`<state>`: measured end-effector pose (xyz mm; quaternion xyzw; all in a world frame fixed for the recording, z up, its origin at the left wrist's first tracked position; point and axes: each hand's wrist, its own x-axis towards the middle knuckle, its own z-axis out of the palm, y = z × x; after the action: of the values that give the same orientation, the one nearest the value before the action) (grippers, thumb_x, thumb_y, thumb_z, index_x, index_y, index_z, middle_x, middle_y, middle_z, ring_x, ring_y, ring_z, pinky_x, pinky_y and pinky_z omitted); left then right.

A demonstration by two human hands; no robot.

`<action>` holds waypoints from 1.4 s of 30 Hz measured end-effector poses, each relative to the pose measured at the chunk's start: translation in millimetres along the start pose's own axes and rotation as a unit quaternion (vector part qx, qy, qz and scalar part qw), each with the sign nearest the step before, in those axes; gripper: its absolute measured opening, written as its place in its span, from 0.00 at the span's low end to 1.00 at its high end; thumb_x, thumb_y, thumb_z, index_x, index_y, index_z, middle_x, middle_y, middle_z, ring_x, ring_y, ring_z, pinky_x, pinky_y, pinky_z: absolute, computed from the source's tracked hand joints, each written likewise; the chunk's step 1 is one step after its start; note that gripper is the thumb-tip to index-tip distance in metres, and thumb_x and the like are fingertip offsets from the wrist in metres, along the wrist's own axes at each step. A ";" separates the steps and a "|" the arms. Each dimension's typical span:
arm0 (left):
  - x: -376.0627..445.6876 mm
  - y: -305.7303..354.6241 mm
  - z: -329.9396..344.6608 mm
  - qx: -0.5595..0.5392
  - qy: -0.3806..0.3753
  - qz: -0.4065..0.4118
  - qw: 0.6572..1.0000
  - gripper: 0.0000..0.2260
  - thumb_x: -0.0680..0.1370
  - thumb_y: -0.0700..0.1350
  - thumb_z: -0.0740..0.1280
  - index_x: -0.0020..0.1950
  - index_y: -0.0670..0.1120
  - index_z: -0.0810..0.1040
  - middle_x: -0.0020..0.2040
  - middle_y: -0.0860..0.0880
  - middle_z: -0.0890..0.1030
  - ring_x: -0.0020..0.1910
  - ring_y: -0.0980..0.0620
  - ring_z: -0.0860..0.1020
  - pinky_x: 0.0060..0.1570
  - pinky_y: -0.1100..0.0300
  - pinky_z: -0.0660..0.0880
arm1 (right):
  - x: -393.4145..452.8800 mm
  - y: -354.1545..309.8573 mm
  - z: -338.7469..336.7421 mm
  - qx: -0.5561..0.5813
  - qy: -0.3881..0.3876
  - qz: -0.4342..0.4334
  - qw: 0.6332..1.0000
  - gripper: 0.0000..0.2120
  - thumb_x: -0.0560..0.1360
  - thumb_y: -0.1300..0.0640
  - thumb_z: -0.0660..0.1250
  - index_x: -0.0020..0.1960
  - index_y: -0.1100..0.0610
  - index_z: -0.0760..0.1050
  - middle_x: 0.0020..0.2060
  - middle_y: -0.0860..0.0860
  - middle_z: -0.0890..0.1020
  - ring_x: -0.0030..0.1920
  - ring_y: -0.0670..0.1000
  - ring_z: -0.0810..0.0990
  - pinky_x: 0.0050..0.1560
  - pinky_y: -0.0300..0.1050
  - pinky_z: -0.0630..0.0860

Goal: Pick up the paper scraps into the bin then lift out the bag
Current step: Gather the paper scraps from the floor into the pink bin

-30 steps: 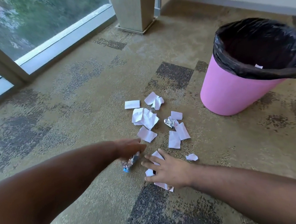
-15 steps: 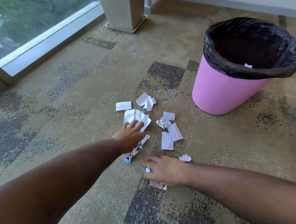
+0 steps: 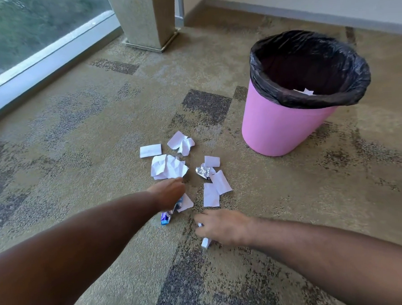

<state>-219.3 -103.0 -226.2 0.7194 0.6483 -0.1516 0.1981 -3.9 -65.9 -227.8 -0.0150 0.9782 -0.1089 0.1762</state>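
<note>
Several white paper scraps (image 3: 168, 169) and a crumpled silver foil piece (image 3: 203, 172) lie scattered on the carpet, left of a pink bin (image 3: 280, 129). The bin is lined with a black bag (image 3: 346, 98), and one white scrap (image 3: 305, 91) shows inside it. My left hand (image 3: 168, 192) is curled down over a blue-and-silver foil wrapper (image 3: 166, 216), with a white scrap (image 3: 186, 202) sticking out beside it. Just to the right, nearer me, my right hand (image 3: 220, 228) presses on the floor, fingers closed around white scraps (image 3: 206, 242).
A stone pillar base (image 3: 149, 33) stands at the back. A floor-level window with a white frame (image 3: 46, 64) runs along the left. A wall with a skirting board (image 3: 328, 15) passes behind the bin. Patterned carpet (image 3: 55, 141) covers the floor.
My left hand reached forward with the wrapper onto a white scrap, then curled its fingers. My right hand's fingers closed, bunching the scraps under it. The view shifted slightly.
</note>
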 end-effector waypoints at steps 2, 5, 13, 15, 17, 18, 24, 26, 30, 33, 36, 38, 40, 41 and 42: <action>1.0 2.3 -7.1 -0.008 0.008 0.004 1.000 0.10 0.76 0.31 0.62 0.54 0.40 0.77 0.55 0.45 0.75 0.53 0.46 0.78 0.45 0.57 0.73 | -4.3 5.9 -13.4 0.039 0.023 0.016 0.999 0.11 0.81 0.65 0.60 0.61 0.62 0.77 0.56 0.63 0.76 0.54 0.65 0.76 0.48 0.57 0.76; 4.2 3.1 -22.6 -0.047 0.044 0.007 0.998 0.11 0.73 0.30 0.62 0.49 0.42 0.80 0.49 0.48 0.76 0.49 0.48 0.78 0.42 0.57 0.73 | -9.7 15.7 -33.0 0.014 0.058 0.054 0.997 0.12 0.78 0.68 0.61 0.61 0.62 0.74 0.54 0.60 0.72 0.54 0.62 0.74 0.41 0.53 0.74; 23.7 29.8 -99.7 -0.151 0.284 -0.045 0.946 0.17 0.75 0.33 0.68 0.57 0.48 0.67 0.45 0.46 0.81 0.35 0.47 0.76 0.29 0.55 0.71 | -43.8 69.1 -94.1 -0.003 0.310 0.132 0.942 0.20 0.69 0.71 0.71 0.57 0.57 0.75 0.54 0.58 0.78 0.45 0.59 0.81 0.33 0.43 0.73; 33.6 37.4 -123.0 -0.190 0.370 -0.090 0.905 0.17 0.74 0.35 0.69 0.52 0.50 0.64 0.41 0.45 0.80 0.33 0.44 0.75 0.29 0.51 0.71 | -52.9 84.9 -116.2 -0.004 0.383 0.163 0.909 0.17 0.69 0.70 0.71 0.56 0.58 0.79 0.57 0.57 0.79 0.50 0.59 0.81 0.37 0.46 0.78; 40.5 47.5 -148.1 -0.262 0.433 -0.111 0.855 0.16 0.73 0.38 0.70 0.48 0.49 0.63 0.40 0.44 0.78 0.35 0.40 0.74 0.33 0.47 0.72 | -62.9 97.9 -137.1 -0.009 0.469 0.204 0.859 0.14 0.70 0.69 0.66 0.54 0.59 0.81 0.57 0.57 0.79 0.51 0.59 0.81 0.40 0.52 0.80; 42.7 54.6 -162.1 -0.290 0.465 -0.110 0.829 0.14 0.73 0.40 0.70 0.46 0.48 0.64 0.40 0.45 0.77 0.37 0.40 0.74 0.34 0.47 0.72 | -68.7 103.0 -146.5 -0.006 0.511 0.224 0.830 0.14 0.71 0.68 0.64 0.54 0.60 0.81 0.57 0.58 0.79 0.51 0.59 0.80 0.43 0.53 0.80; 58.5 90.4 -238.0 -0.348 0.612 -0.116 0.701 0.11 0.73 0.32 0.61 0.39 0.48 0.72 0.44 0.50 0.78 0.40 0.51 0.74 0.36 0.61 0.65 | -107.9 122.4 -192.2 0.056 0.676 0.313 0.665 0.19 0.69 0.72 0.60 0.55 0.63 0.81 0.58 0.60 0.74 0.54 0.47 0.72 0.55 0.34 0.71; 70.4 101.0 -253.9 -0.371 0.625 -0.095 0.680 0.13 0.73 0.31 0.61 0.40 0.49 0.75 0.45 0.51 0.79 0.43 0.54 0.75 0.41 0.70 0.68 | -116.8 130.7 -200.1 0.091 0.686 0.361 0.625 0.20 0.69 0.74 0.59 0.56 0.63 0.80 0.58 0.59 0.74 0.53 0.46 0.72 0.54 0.26 0.66; 101.3 125.2 -260.7 -0.386 0.563 -0.065 0.728 0.12 0.76 0.32 0.60 0.48 0.45 0.79 0.51 0.48 0.76 0.47 0.53 0.75 0.48 0.65 0.72 | -134.6 147.6 -205.0 0.179 0.638 0.447 0.601 0.20 0.73 0.74 0.58 0.61 0.64 0.77 0.61 0.61 0.71 0.57 0.55 0.74 0.51 0.28 0.61; 118.3 138.5 -255.6 -0.368 0.466 -0.018 0.804 0.13 0.72 0.36 0.56 0.45 0.45 0.79 0.46 0.47 0.76 0.44 0.50 0.75 0.44 0.55 0.73 | -143.8 153.9 -201.4 0.223 0.586 0.475 0.617 0.19 0.76 0.71 0.59 0.65 0.63 0.72 0.65 0.59 0.66 0.59 0.56 0.74 0.52 0.34 0.65; 119.6 145.5 -258.9 -0.337 0.415 -0.005 0.845 0.16 0.77 0.31 0.58 0.55 0.41 0.83 0.62 0.41 0.79 0.65 0.48 0.75 0.54 0.64 0.68 | -146.5 152.9 -194.3 0.210 0.537 0.471 0.668 0.28 0.75 0.69 0.64 0.73 0.59 0.65 0.73 0.58 0.60 0.67 0.58 0.71 0.62 0.50 0.74; 114.5 145.6 -262.9 -0.346 0.421 0.016 0.839 0.20 0.77 0.28 0.57 0.61 0.41 0.82 0.69 0.41 0.75 0.76 0.51 0.65 0.60 0.69 0.61 | -146.1 152.0 -190.7 0.167 0.504 0.472 0.704 0.34 0.75 0.67 0.65 0.78 0.53 0.60 0.79 0.57 0.53 0.74 0.59 0.65 0.64 0.53 0.73; 107.5 141.5 -262.7 -0.366 0.433 0.029 0.823 0.21 0.78 0.27 0.55 0.62 0.40 0.81 0.72 0.41 0.72 0.77 0.50 0.63 0.58 0.78 0.60 | -144.2 152.7 -187.6 0.132 0.467 0.488 0.726 0.38 0.76 0.63 0.65 0.81 0.49 0.55 0.81 0.56 0.49 0.77 0.61 0.61 0.63 0.57 0.73; 105.5 137.1 -260.4 -0.372 0.442 0.032 0.816 0.20 0.77 0.26 0.55 0.62 0.39 0.80 0.72 0.41 0.72 0.76 0.49 0.65 0.54 0.82 0.60 | -142.8 153.3 -185.7 0.111 0.454 0.497 0.731 0.38 0.76 0.60 0.66 0.82 0.48 0.54 0.82 0.56 0.49 0.77 0.62 0.60 0.64 0.59 0.72; 103.7 132.0 -256.7 -0.376 0.457 0.034 0.805 0.20 0.77 0.26 0.55 0.61 0.38 0.80 0.70 0.41 0.73 0.73 0.48 0.69 0.52 0.84 0.60 | -140.9 153.4 -183.9 0.086 0.450 0.506 0.731 0.37 0.76 0.58 0.65 0.82 0.48 0.54 0.82 0.57 0.50 0.78 0.62 0.59 0.66 0.61 0.72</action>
<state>-86.4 100.4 -39.0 0.5965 0.6448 0.4572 0.1391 65.5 131.6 -45.2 0.5480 0.7926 -0.0814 -0.2548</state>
